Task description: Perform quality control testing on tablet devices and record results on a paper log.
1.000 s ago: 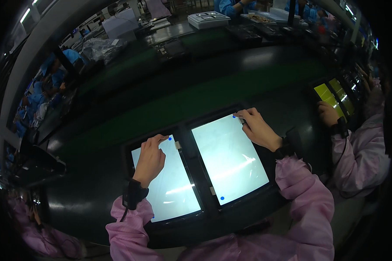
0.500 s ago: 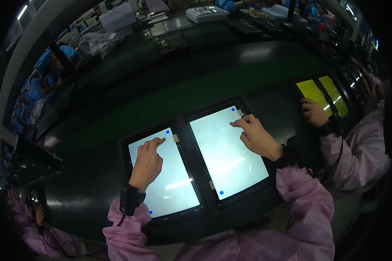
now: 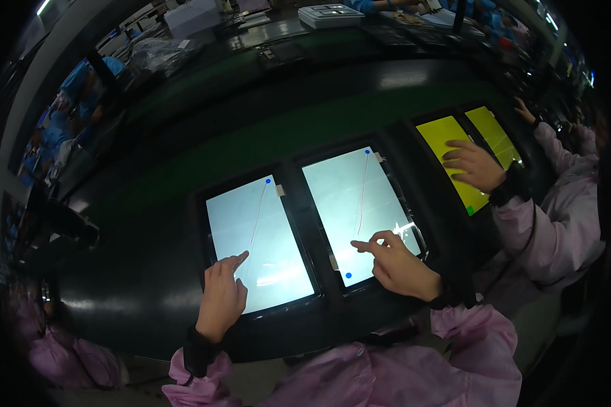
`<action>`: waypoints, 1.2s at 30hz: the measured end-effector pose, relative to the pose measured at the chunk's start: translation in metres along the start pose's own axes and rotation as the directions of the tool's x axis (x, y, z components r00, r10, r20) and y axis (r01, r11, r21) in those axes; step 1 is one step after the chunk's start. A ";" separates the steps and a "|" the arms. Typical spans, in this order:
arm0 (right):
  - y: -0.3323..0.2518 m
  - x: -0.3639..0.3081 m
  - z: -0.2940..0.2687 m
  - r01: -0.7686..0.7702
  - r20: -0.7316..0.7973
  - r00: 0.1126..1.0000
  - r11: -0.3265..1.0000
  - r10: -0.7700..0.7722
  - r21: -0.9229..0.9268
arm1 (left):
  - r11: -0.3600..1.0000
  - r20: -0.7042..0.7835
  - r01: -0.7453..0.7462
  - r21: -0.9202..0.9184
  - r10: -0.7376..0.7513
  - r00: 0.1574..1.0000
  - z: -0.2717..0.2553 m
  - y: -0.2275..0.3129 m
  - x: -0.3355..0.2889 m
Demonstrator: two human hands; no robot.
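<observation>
Two glowing white screens, the left screen [image 3: 268, 261] and the right screen [image 3: 343, 197], lie side by side on a dark worktop [image 3: 136, 271]. The left hand [image 3: 223, 297] and right hand [image 3: 404, 270] each cover a near part of one, index finger pointing, thumb spread apart. Just right, a co-worker's hand [image 3: 477, 166] partly hides a yellow screen [image 3: 439, 132]. Across the far side sit a clear plastic bag [image 3: 159, 54] and a white tray [image 3: 329, 22].

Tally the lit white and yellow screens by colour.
White screens: 2 (left one, right one)
Yellow screens: 2 (one partly behind a co-worker's hand, at; one farther right)
Total: 4
</observation>
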State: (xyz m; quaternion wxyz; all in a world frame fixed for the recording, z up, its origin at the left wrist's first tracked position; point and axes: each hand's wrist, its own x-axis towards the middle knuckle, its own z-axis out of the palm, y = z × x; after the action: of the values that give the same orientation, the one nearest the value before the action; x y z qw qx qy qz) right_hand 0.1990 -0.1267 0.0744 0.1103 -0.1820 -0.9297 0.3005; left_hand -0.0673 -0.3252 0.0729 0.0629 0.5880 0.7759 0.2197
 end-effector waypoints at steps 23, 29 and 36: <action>-0.014 -0.025 0.011 0.096 0.106 0.991 0.993 -0.087 -0.075 | 0.973 -0.132 0.205 -0.110 -0.219 0.967 0.004 0.020 -0.092; -0.021 -0.035 0.002 0.121 -0.055 0.992 0.988 -0.116 0.098 | 0.952 -0.236 0.099 -0.289 -0.171 0.956 0.010 0.009 -0.105; 0.025 -0.083 -0.002 -0.027 -0.487 0.856 0.926 -0.173 -0.377 | 0.971 -0.329 0.151 -0.185 -0.206 0.922 0.025 0.017 -0.110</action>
State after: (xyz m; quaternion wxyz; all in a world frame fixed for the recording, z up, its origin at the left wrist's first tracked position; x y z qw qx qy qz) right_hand 0.2821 -0.1406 0.0532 0.3284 -0.2366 -0.9127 0.0556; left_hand -0.0099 -0.4180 0.0399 -0.0087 0.4602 0.8056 0.3731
